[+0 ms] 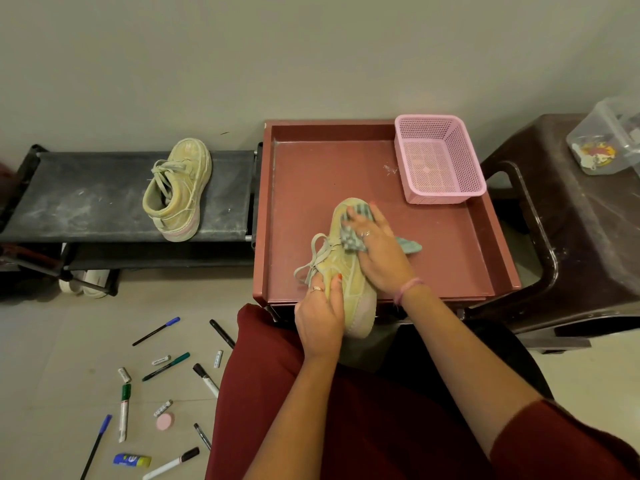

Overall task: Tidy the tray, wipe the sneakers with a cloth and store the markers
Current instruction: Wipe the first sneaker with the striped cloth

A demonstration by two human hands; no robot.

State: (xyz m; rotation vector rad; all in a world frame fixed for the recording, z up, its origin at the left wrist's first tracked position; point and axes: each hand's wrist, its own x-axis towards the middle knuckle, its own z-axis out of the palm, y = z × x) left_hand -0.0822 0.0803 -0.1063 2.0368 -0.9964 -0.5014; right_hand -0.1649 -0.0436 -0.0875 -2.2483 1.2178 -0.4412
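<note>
A yellowish sneaker [349,271] lies in the reddish-brown tray [304,174], its heel over the tray's near edge. My left hand [320,317] grips that sneaker at the heel end. My right hand [377,251] presses a grey-green checked cloth [353,237] onto the sneaker's toe and laces; one cloth end trails to the right. The second sneaker [178,190] sits on the black shoe rack [86,195] to the left. Several markers [123,412] and pens [157,330] lie scattered on the floor at lower left.
An empty pink mesh basket [438,157] stands in the tray's far right corner. A dark plastic stool [571,220] on the right carries a clear container [609,136]. Among the markers lie a pink round eraser [165,421], a blue-yellow tube [131,460] and small batteries.
</note>
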